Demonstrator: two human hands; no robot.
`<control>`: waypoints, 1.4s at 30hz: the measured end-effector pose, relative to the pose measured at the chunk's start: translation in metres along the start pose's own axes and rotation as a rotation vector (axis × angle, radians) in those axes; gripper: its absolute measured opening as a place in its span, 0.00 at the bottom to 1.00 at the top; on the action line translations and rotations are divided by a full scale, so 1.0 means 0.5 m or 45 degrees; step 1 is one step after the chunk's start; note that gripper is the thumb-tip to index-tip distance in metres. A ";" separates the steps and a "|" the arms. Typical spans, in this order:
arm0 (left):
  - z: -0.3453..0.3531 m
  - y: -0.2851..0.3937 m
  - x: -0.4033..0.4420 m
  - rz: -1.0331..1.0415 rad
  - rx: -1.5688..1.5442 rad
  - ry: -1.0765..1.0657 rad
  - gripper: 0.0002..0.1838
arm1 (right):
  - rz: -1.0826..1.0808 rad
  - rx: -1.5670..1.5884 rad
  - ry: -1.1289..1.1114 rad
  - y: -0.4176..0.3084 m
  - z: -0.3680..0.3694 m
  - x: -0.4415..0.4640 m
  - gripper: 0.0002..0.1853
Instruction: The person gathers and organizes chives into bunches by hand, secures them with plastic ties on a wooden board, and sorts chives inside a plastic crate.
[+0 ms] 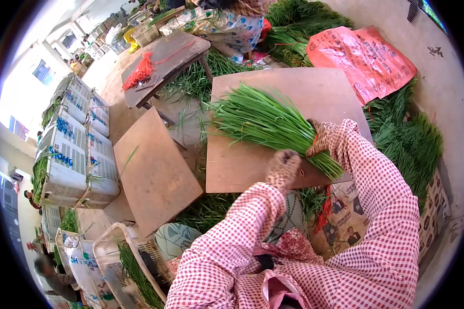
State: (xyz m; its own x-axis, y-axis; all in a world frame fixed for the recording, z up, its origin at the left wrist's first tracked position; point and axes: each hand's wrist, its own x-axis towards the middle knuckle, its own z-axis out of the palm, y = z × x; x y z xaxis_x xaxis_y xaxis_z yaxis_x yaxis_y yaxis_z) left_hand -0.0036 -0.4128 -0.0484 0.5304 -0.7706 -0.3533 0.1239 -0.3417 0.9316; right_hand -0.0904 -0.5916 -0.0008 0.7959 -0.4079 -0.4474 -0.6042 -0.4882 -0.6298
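Note:
A bundle of garlic chives [265, 118] lies slantwise on a brown wooden board [237, 170], leaf tips to the upper left and cut ends to the lower right. My right hand [322, 138], in a patterned glove, is closed around the bundle near its lower end. A bit of red tie [315, 139] shows beside those fingers. Just below the stems, my left hand [284, 167], gloved alike, has its fingers curled together; what they hold, if anything, is hidden. A small loop [301, 173] lies on the board beside it.
Heaps of chives [407, 144] lie to the right, partly under a red plastic sack [363, 59]. Red ties [139, 71] rest on a small table [165, 64]. White crates [69, 149] are stacked at left, past another board [157, 175]. Other people are around.

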 end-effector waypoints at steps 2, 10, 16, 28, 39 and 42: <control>-0.071 0.015 0.030 0.108 0.061 0.173 0.13 | 0.029 -0.016 0.038 -0.009 0.006 -0.010 0.55; -0.192 0.064 0.129 0.101 0.767 0.304 0.26 | -0.053 0.114 0.070 -0.003 0.010 -0.017 0.51; -0.208 0.072 0.147 0.267 1.138 0.334 0.24 | -0.019 0.051 0.088 -0.013 0.006 -0.025 0.50; -0.202 0.135 0.120 0.190 1.687 -0.033 0.19 | -0.105 0.165 0.071 -0.009 0.004 -0.028 0.47; -0.419 0.006 0.137 -0.088 0.479 0.358 0.16 | -0.054 0.261 0.096 0.012 0.011 -0.010 0.45; -0.485 -0.018 -0.001 -0.063 1.284 0.184 0.23 | 0.019 0.271 -0.019 0.011 -0.003 0.002 0.45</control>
State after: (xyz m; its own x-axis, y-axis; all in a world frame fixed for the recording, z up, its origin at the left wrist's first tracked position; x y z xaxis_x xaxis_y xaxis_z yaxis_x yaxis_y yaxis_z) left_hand 0.1986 -0.2791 -0.0358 0.6485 -0.6937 -0.3134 -0.5803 -0.7170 0.3862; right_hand -0.0931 -0.5958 -0.0040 0.7885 -0.4016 -0.4658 -0.5953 -0.3079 -0.7422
